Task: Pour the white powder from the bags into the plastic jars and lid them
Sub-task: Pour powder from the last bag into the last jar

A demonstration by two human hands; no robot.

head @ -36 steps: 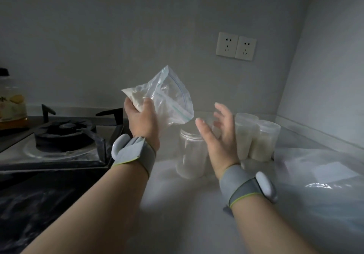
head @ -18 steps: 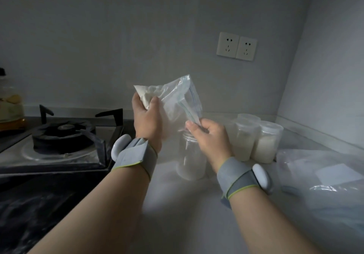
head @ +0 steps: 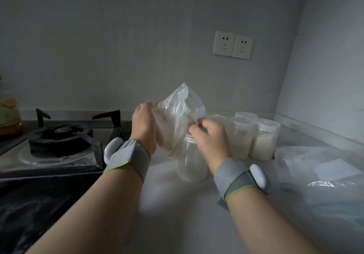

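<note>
While the left hand grips the powder-filled end of the clear zip-top plastic bag, the right hand pinches its zip edge. The bag hangs over the mouth of the open clear plastic jar on the pale tabletop. Lidded powder-filled plastic jars stand just right of that jar, black gas stove left of it.
</note>
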